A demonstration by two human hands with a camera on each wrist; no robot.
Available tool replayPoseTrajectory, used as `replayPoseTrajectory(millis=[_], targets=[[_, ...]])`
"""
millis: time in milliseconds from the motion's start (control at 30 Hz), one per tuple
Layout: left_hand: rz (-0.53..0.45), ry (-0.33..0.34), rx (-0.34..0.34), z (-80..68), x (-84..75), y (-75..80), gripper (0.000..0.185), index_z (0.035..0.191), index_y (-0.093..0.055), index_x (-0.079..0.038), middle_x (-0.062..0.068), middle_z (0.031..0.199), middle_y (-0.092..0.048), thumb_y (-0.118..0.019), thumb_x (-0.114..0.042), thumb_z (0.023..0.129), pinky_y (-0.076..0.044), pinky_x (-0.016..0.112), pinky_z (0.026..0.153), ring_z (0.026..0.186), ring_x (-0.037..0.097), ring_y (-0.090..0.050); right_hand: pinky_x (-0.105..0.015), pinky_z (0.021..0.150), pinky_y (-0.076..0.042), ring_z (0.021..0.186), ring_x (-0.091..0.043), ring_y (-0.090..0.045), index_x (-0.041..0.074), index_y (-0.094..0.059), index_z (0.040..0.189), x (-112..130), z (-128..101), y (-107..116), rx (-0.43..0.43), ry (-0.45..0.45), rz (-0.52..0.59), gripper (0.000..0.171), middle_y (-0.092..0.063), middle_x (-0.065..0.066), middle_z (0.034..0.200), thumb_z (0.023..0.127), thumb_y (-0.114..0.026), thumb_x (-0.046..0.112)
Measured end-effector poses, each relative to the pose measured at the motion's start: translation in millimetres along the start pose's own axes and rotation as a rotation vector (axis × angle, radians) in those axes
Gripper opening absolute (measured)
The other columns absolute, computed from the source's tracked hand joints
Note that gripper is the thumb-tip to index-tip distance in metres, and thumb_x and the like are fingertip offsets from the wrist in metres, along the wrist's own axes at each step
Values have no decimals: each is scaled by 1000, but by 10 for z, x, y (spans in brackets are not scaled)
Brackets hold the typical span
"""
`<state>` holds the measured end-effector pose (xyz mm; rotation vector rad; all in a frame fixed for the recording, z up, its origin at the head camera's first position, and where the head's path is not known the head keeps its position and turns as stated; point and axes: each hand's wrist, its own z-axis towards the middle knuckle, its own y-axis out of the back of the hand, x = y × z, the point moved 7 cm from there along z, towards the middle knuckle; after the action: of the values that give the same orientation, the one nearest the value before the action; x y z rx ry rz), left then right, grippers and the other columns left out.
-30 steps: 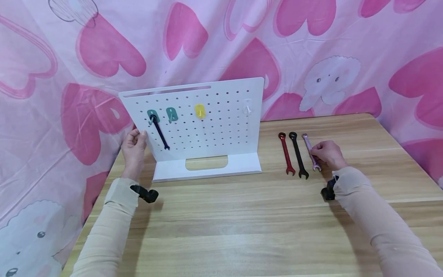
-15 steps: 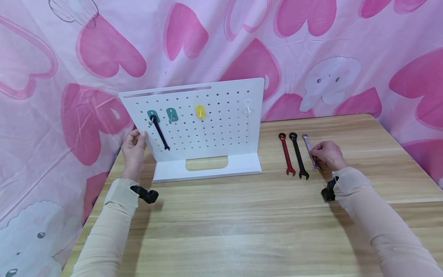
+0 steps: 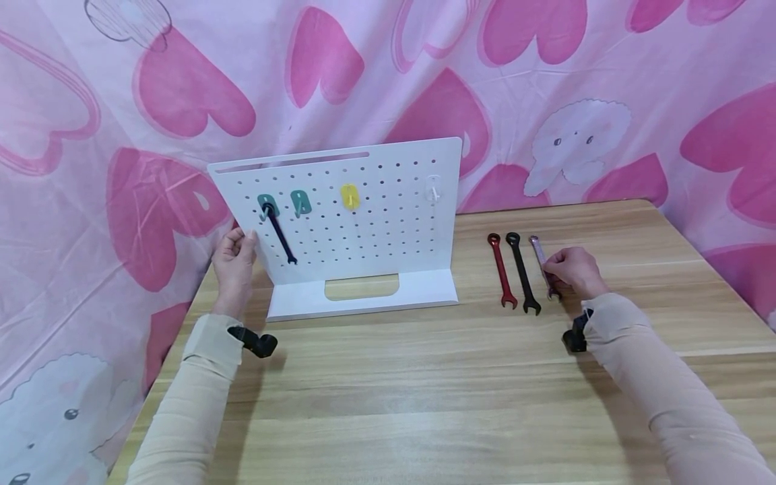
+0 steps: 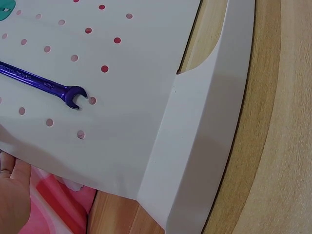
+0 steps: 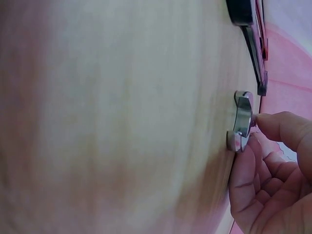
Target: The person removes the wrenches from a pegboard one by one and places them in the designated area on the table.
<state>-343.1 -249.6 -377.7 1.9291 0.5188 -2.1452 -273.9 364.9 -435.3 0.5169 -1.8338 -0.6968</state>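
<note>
Setting: a makeshift recording corner, home-like rather than a true workshop. Evidence, all placed relative to the white pegboard stand (image 3: pixel 345 222):
- Beneath it, a light wood-grain table (image 3: pixel 424 391).
- Behind and to both sides of it, a hung pink cloth (image 3: pixel 364 74) printed with hearts and cartoon sheep, closing off the room.
- On its face, coloured plastic hooks (image 3: pixel 350 195); a blue wrench (image 3: pixel 279 234) hangs from the leftmost.
- To its right on the table, three small wrenches (image 3: pixel 521 269) lying side by side.
- In front of it, two sleeved forearms, each with a black wrist camera mount (image 3: pixel 257 341).
</note>
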Motion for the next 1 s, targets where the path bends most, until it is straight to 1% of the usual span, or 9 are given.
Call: replayPoseTrajectory(millis=[100, 200, 300, 400, 467, 567, 667, 867, 1000], targets=[[-10, -18, -7, -6, -6, 4, 13, 100, -63, -19, -6, 87, -57, -65, -23, 88, -48, 19, 86, 86, 6, -50, -25, 50, -45, 57, -8, -51, -11, -59, 102, 17, -11, 4, 0, 6, -3, 27, -57, 3, 63, 89, -55, 12], [-22, -35, -4, -10, -17, 2, 11, 99, -63, -18, -6, 85, -56, -65, -21, 88, -48, 16, 78, 83, 6, -49, -25, 51, -45, 58, -8, -51, -12, -58, 103, 21, -32, 8, 4, 12, 10, 29, -58, 3, 65, 90, -55, 14], [-16, -29, 3, -16, -25, -2, 13, 100, -63, -18, -6, 86, -57, -66, -23, 88, -49, 20, 88, 85, 6, -50, -23, 54, -48, 61, -7, -53, -13, -57, 107, 20, -58, 13, 4, 25, 42, 30, -60, 2, 70, 92, -53, 14], [0, -22, 6, -22, -33, -3, 17, 103, -63, -18, -6, 88, -58, -65, -25, 88, -45, 30, 98, 88, 7, -51, -22, 58, -51, 65, -5, -55, -14, -55, 112, 30, -84, 26, -13, 44, 75, 33, -62, 2, 74, 93, -51, 13], [4, -23, 6, -21, -34, -5, 18, 105, -63, -17, -6, 89, -58, -65, -25, 88, -43, 35, 101, 89, 7, -52, -22, 59, -52, 64, -3, -56, -13, -53, 116, 35, -104, 38, -37, 44, 103, 35, -62, 1, 76, 94, -51, 14], [9, -21, 7, -20, -31, -3, 21, 107, -63, -17, -7, 92, -60, -65, -26, 88, -41, 37, 102, 92, 8, -53, -20, 58, -51, 62, 0, -54, -12, -52, 119, 71, -143, 59, -96, 67, 104, 39, -61, 0, 80, 96, -49, 20], [13, -24, 8, -12, -30, -5, 22, 108, -63, -17, -7, 93, -60, -65, -26, 88, -41, 36, 102, 93, 8, -53, -18, 57, -51, 62, 2, -53, -11, -49, 121, 158, -207, 50, -149, 106, 156, 41, -58, -3, 85, 98, -47, 22], [23, -27, 0, 1, -22, -4, 17, 103, -63, -18, -7, 88, -58, -65, -25, 88, -46, 29, 97, 88, 7, -51, -17, 59, -52, 65, 0, -56, -8, -49, 119, 468, -363, -64, -219, 197, 354, 36, -55, 7, 81, 98, -50, 21], [23, -20, -2, 4, -16, 3, 20, 106, -63, -17, -6, 90, -59, -65, -26, 88, -44, 32, 99, 89, 7, -51, -17, 62, -53, 66, -2, -56, -1, -53, 113, 736, -431, -208, -217, 265, 464, 26, -56, 6, 83, 97, -53, 20]])
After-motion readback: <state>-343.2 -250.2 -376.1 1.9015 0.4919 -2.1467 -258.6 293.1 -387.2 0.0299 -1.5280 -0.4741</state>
